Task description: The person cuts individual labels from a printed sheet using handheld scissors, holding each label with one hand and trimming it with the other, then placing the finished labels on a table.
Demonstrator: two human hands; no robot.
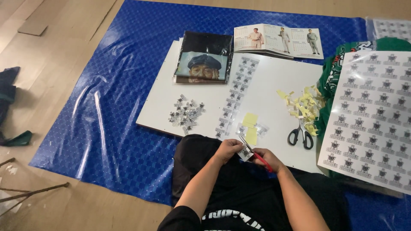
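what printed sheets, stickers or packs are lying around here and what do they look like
Sticker sheet: right, white, rows of black emblems.
Cut stickers pile: board's left, small, black-and-white.
Sticker strip: board centre, long, clear.
Calendar: top, open, three standing figures.
Wrapped pack: top left, black, portrait picture.
Small sticker: between the hands, at red-handled scissors.

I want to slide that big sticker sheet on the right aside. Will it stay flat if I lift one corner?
Probably not. The sticker sheet looks thin and glossy, so it would likely droop. It overhangs the white board and green cloth, so it seems light and may slip when pushed.
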